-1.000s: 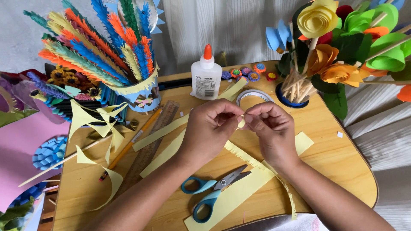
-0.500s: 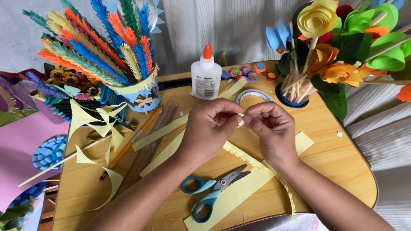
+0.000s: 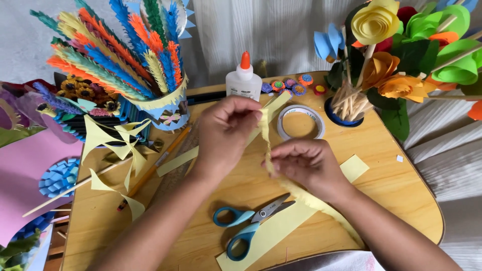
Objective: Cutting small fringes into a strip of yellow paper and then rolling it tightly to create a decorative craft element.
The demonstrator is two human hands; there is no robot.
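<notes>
**Two hands, one fringed yellow paper strip — wooden counter, craft stock**

Item 1. Fringed yellow paper strip (image 3: 265, 134): pale yellow, cut edge ragged, held nearly upright above the middle of the counter (image 3: 401, 200). Its lower length trails toward 5 o'clock, under the right wrist and off the near rim.

Item 2. Left hand (image 3: 226, 131): fingers closed in a pinch on the top end of the strip, at 12 o'clock of the right hand.

Item 3. Right hand (image 3: 306, 165): fingers curled shut on the strip lower down; the exact contact is hidden behind the knuckles.

Item 4. Blue-handled scissors (image 3: 246, 226): flat on the counter at 6 o'clock of the hands, blades slightly parted, lying partly on a plain yellow strip (image 3: 273, 232).

Item 5. Tape roll (image 3: 301, 122): white ring, flat, at 1 o'clock of the hands, just beyond the strip's top.

Item 6. White glue bottle (image 3: 243, 80): orange cap, upright at 12 o'clock, near the far rim.

Item 7. Cup of paper feathers (image 3: 165, 108): at 10 o'clock — mixed orange, blue, green and yellow plumes.

Item 8. Paper flower bunch (image 3: 396, 55): at 2 o'clock, stems in a blue holder.

Item 9. Yellow paper offcuts (image 3: 113, 143): curled scraps at 9 o'clock, beside a pencil (image 3: 155, 168).
</notes>
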